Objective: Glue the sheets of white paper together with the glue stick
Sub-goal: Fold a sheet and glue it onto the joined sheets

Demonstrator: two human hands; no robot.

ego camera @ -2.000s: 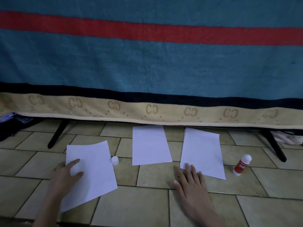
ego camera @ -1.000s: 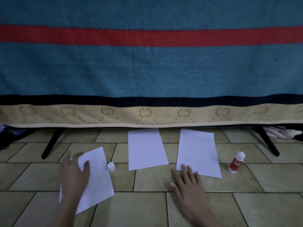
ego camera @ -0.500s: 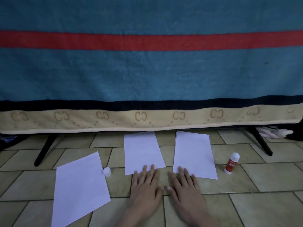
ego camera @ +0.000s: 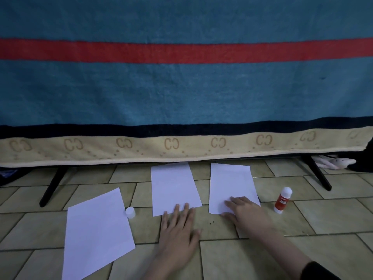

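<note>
Three white sheets lie on the tiled floor. The left sheet is tilted and nobody touches it. My left hand rests flat with its fingertips on the near edge of the middle sheet. On the near part of the right sheet lies my right hand, fingers spread. A red glue stick with a white top stands upright to the right of that sheet. A small white cap sits between the left and middle sheets.
A blue blanket with a red stripe and beige border hangs just behind the sheets, down to floor level. Two black slanted legs stand under it. A pale cloth bundle lies at the far right.
My left hand left the left sheet and came to the middle sheet's near edge. My right hand slid from the floor up onto the right sheet. The left sheet shifted slightly.
</note>
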